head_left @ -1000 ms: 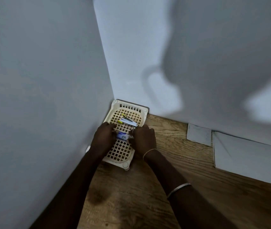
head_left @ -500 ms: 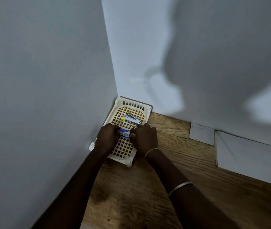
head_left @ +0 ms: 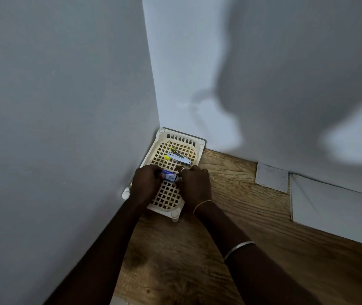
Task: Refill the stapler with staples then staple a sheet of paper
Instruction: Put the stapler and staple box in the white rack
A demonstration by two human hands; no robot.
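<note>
A small yellow and silver stapler (head_left: 177, 158) lies opened out in the far half of a cream lattice tray (head_left: 168, 195) set in the corner of a wooden table. Over the middle of the tray both hands meet on a little blue and white staple box (head_left: 169, 175). My left hand (head_left: 145, 183) grips the box's left end. My right hand (head_left: 195, 186) pinches at its right end, where a thin silvery bit shows by the fingertips. White sheets of paper (head_left: 329, 205) lie at the back right against the wall.
Walls close the table (head_left: 230, 227) in on the left and at the back. A smaller white paper piece (head_left: 271, 177) leans by the back wall beside the sheets. Bare wood runs between the tray and the sheets.
The view has shifted slightly, and both hands stay together on the staple box over the tray. The stapler has not moved.
</note>
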